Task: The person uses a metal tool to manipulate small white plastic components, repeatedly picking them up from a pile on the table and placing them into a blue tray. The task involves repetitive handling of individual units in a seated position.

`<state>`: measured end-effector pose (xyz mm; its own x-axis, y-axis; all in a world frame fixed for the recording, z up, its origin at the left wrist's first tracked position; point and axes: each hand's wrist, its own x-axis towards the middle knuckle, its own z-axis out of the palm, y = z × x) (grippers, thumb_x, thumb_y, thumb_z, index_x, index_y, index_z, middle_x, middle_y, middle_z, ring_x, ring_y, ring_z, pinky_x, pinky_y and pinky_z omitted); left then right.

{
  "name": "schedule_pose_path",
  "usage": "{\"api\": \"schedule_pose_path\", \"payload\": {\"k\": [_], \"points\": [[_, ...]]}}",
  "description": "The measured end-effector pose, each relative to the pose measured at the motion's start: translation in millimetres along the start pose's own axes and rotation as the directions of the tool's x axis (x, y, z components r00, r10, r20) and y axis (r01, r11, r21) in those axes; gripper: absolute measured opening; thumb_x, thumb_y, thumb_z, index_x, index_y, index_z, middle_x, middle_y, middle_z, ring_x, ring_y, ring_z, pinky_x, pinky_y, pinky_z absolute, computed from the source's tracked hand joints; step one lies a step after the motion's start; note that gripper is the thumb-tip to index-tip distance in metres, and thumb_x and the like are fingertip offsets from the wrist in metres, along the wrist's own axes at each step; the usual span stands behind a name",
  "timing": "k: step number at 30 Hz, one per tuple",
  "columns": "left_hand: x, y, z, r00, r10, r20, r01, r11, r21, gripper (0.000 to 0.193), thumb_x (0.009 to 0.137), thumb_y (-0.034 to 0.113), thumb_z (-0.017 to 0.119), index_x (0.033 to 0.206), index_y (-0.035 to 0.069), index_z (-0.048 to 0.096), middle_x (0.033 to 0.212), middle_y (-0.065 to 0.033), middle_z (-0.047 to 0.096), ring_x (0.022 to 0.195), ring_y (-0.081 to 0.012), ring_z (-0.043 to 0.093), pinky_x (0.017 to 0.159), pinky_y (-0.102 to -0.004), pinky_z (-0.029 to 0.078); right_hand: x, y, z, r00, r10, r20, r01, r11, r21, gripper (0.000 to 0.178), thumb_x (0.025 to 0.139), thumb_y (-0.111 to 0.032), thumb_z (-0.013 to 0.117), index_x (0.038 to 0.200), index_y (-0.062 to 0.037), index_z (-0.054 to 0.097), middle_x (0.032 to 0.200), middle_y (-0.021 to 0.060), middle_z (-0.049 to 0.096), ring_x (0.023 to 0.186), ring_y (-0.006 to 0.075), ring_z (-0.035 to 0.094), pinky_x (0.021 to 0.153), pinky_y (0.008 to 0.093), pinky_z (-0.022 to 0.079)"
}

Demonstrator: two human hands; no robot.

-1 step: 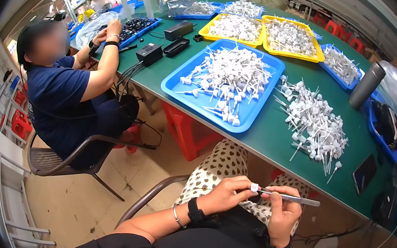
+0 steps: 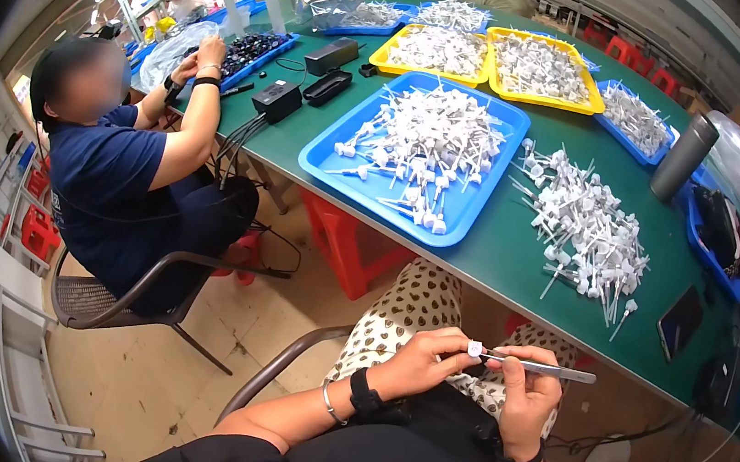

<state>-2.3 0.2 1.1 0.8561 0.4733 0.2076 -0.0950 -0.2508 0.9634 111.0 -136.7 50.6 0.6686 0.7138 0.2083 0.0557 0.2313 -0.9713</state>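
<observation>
Over my lap, my left hand (image 2: 428,358) pinches a small white plastic part (image 2: 475,348) between thumb and fingertips. My right hand (image 2: 527,393) grips metal tweezers (image 2: 563,373), whose tips reach to the white part; whether they touch it is too small to tell. On the green table in front lies a loose pile of white parts with thin stems (image 2: 588,225). Left of that pile a blue tray (image 2: 347,189) bears a heap of the same kind of parts.
Yellow trays (image 2: 547,104) and a smaller blue tray (image 2: 647,158) hold more white parts. A grey bottle (image 2: 685,159) and a phone (image 2: 680,323) are at right. A black adapter (image 2: 277,101) with cables lies left, near a seated co-worker (image 2: 120,163). A red stool (image 2: 345,242) stands underneath.
</observation>
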Motion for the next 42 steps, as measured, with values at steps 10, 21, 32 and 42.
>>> {"api": "schedule_pose_path", "payload": {"k": [10, 21, 32, 42], "points": [[4.8, -1.6, 2.9, 0.998, -0.052, 0.03, 0.053, 0.998, -0.021, 0.014, 0.094, 0.007, 0.065, 0.107, 0.0, 0.07, 0.086, -0.0067, 0.061, 0.075, -0.0163, 0.061, 0.066, -0.0304, 0.049, 4.1, 11.6, -5.5, 0.999, 0.007, 0.038, -0.006, 1.0, -0.017, 0.015, 0.098, -0.004, 0.062, 0.11, 0.0031, 0.056, 0.102, 0.0125, 0.068, 0.089, 0.0161, 0.069, 0.083, 0.0276, 0.057], [5.0, -1.4, 1.8, 1.0, -0.013, 0.027, 0.012, 0.999, 0.036, 0.015, 0.094, 0.008, 0.066, 0.107, 0.001, 0.072, 0.085, -0.0061, 0.064, 0.074, -0.0147, 0.061, 0.065, -0.0295, 0.049, 3.5, 18.3, -6.6, 0.998, 0.023, 0.055, -0.022, 0.999, -0.026, 0.015, 0.098, -0.006, 0.062, 0.109, 0.003, 0.056, 0.102, 0.0123, 0.068, 0.089, 0.0151, 0.069, 0.081, 0.0273, 0.058], [6.9, -6.4, 3.5, 0.993, -0.114, 0.031, 0.116, 0.99, -0.082, 0.017, 0.096, 0.01, 0.066, 0.108, -0.001, 0.07, 0.087, -0.0042, 0.061, 0.071, -0.0107, 0.063, 0.063, -0.0257, 0.05, 29.2, -22.6, -20.7, 0.954, 0.188, 0.232, -0.235, 0.953, 0.193, 0.013, 0.102, -0.011, 0.056, 0.105, 0.0019, 0.055, 0.094, 0.0122, 0.068, 0.081, 0.015, 0.068, 0.074, 0.0283, 0.057], [3.2, -0.7, 5.2, 0.974, -0.216, 0.068, 0.217, 0.976, -0.009, 0.018, 0.095, 0.011, 0.067, 0.11, 0.001, 0.072, 0.086, -0.0026, 0.063, 0.072, -0.0086, 0.06, 0.066, -0.0253, 0.05, 121.2, -50.2, -4.4, 0.821, 0.12, 0.558, -0.375, 0.85, 0.37, 0.014, 0.102, -0.018, 0.057, 0.103, -0.004, 0.056, 0.091, 0.0109, 0.067, 0.076, 0.0161, 0.066, 0.07, 0.0289, 0.055]]}}
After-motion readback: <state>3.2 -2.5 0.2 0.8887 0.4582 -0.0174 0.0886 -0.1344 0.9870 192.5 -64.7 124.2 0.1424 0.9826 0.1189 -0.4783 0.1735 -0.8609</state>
